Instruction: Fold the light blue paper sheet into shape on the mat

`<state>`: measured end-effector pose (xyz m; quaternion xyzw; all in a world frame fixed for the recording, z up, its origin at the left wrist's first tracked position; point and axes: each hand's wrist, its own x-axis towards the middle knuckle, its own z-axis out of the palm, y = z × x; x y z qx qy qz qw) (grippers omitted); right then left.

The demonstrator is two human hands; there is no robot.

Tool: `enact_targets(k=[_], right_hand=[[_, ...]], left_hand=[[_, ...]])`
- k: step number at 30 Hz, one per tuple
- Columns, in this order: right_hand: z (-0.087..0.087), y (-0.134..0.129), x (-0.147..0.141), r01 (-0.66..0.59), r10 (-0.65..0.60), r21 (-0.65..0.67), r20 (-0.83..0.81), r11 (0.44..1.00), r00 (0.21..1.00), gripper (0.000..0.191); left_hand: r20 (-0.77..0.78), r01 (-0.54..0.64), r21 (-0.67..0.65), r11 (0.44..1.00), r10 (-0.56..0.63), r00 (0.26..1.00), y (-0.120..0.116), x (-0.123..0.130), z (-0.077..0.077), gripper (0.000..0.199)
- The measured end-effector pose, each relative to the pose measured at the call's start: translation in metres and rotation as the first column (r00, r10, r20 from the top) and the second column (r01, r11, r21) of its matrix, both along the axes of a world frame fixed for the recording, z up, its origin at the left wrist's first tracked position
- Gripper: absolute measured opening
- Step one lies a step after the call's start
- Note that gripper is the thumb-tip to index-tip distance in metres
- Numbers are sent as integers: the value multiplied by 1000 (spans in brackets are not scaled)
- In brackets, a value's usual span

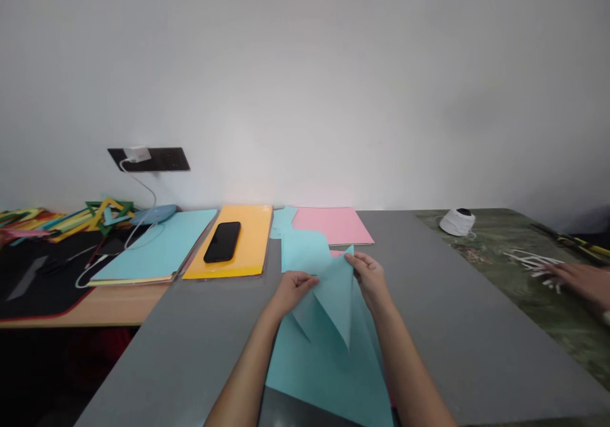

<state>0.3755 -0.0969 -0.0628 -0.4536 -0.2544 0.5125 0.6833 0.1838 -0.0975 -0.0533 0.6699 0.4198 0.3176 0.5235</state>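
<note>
Light blue paper (333, 300), partly folded and lifted, is between my two hands above the grey table. With fingers pinched, my left hand (291, 293) grips its left side. My right hand (368, 274) pinches a raised pointed corner between thumb and fingers. Beneath the lifted part lies a larger blue sheet (324, 376), flat on the table. Another blue piece with a curved cut edge (302, 249) shows just beyond my hands. Part of the sheet's right side is hidden behind my right forearm.
Behind lie pink paper (333, 223), a yellow pack (262, 243) bearing a black phone (223, 241), and a blue paper stack (162, 243) crossed by a charger cable. At right are a white thread spool (457, 222), white strips (534, 263) and another person's hand (584, 281).
</note>
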Motion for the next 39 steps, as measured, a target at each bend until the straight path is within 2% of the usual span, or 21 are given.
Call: enact_targets(k=[7,12,18,24,33,39], right_hand=[[4,-2,0,-87,86,10,29,996,996,28],[5,-3,1,-51,48,29,76,998,996,28],[4,-2,0,3,-6,67,37,998,999,26],[12,-6,-1,-15,10,93,57,996,998,25],[11,-6,-3,-7,-9,73,217,997,976,28],[13,-7,-1,-67,51,77,191,995,980,27]], left_hand=[[-29,26,-22,999,-26,999,-1,0,2,41],[-10,25,-19,999,-25,1000,-4,0,6,41],[-3,-22,9,1000,22,1000,-5,1,7,39],[22,-56,56,997,55,998,-4,1,3,36],[7,-11,16,1000,10,1000,-5,2,3,38],[25,-6,-12,1000,7,1000,-5,1,5,39]])
